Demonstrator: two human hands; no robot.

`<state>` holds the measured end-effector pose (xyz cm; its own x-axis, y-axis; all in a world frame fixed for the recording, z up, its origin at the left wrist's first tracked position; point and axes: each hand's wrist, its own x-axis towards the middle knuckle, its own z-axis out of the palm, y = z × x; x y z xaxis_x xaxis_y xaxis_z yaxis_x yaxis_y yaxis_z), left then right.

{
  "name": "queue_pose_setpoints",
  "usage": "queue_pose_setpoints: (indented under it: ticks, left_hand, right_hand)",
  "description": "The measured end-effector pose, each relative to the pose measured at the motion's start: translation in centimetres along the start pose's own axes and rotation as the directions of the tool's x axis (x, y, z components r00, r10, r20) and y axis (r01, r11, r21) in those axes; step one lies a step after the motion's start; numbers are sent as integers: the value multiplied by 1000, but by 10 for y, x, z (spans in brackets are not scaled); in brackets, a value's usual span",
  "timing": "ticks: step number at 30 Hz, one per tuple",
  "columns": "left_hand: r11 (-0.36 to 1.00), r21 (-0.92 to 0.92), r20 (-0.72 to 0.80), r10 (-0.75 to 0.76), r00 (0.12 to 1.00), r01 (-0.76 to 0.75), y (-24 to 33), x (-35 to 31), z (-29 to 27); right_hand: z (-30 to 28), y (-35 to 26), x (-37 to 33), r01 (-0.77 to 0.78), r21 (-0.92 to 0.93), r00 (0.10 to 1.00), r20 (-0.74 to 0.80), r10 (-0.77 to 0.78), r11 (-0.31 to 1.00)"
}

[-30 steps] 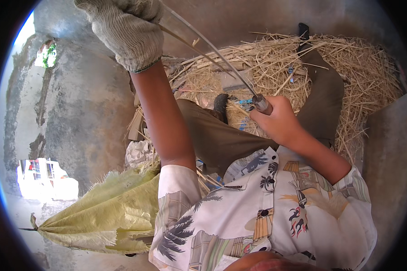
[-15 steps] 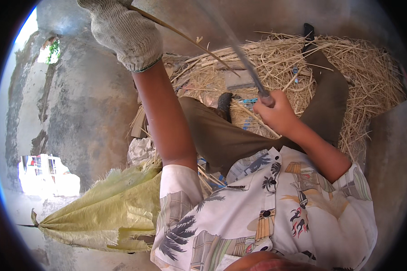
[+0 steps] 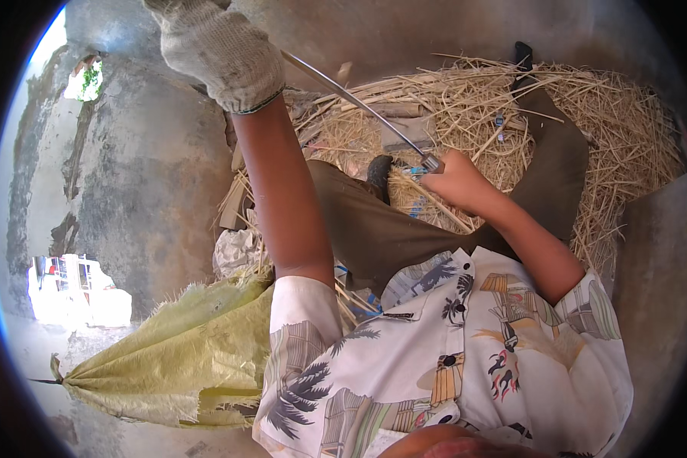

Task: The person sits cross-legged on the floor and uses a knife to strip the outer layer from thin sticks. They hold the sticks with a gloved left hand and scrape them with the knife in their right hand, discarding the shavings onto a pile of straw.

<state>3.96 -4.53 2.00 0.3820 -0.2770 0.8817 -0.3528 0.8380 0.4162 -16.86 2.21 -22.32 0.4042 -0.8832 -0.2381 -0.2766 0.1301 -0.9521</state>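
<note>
My left hand (image 3: 220, 61), in a grey knitted glove, is raised at the upper left and closed, its fingertips partly cut off by the frame edge. A thin bamboo strip is in its grip; the strip is now mostly hidden, and only a pale curl (image 3: 344, 72) stands up beyond the blade. Bare and closed, my right hand (image 3: 459, 183) grips a long, narrow knife (image 3: 356, 102) by the handle end. The shiny blade slants up and left from a metal collar, its far end passing behind the glove.
Straw-like shavings (image 3: 626, 137) heap around my outstretched leg. A grey block (image 3: 407, 133) lies among them. A yellow-green woven sheet (image 3: 168, 359) hangs tied at my left, before a stained wall (image 3: 145, 175) with bright holes.
The knife has swung left and down, from pointing up to lying toward the glove. My right hand has shifted slightly left, and my left hand slightly right. The strip has dropped from view.
</note>
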Motion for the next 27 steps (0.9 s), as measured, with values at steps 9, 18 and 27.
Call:
queue_pose_setpoints:
  ticks: [9,18,27]
  left_hand:
    - [984,-179,11,-25,1000,27,-3,6,-8]
    - [998,-50,-30,-38,999,36,13,-3,10]
    - [999,40,-101,5,995,-1,-26,20,-6]
  right_hand:
    - [-3,-28,-26,45,270,999,-16,-42,962]
    - [16,27,28,-105,134,991,-73,115,985]
    - [10,-17,4,-313,550,940,293,172,774]
